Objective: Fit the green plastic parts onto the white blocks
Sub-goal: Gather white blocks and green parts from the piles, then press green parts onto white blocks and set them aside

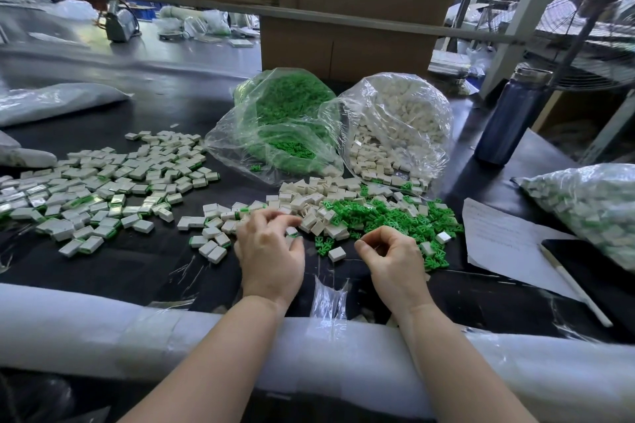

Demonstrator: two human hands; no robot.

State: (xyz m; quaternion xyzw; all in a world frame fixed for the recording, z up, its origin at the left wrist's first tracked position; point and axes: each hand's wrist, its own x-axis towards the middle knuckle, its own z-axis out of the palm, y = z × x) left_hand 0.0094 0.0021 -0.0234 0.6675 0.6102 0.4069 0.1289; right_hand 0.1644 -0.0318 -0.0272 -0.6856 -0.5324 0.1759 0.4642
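A small white rectangular plastic block with a green edge [292, 232] is pinched at the fingertips of the left hand [269, 251]. The right hand [391, 256] is curled, thumb against forefinger; whether a part is held there cannot be told. The loose green plastic parts [385, 216] are heaped just beyond and to the right of the right hand, which is the nearer one. The unfitted white plastic blocks [309, 197] lie just beyond the left hand's fingers. One lone white block [336, 253] rests between the hands, long axis roughly crosswise. Open dark counter [137, 261] is left toward the padded near edge [103, 326]; finished pieces [99, 182] are spread far left.
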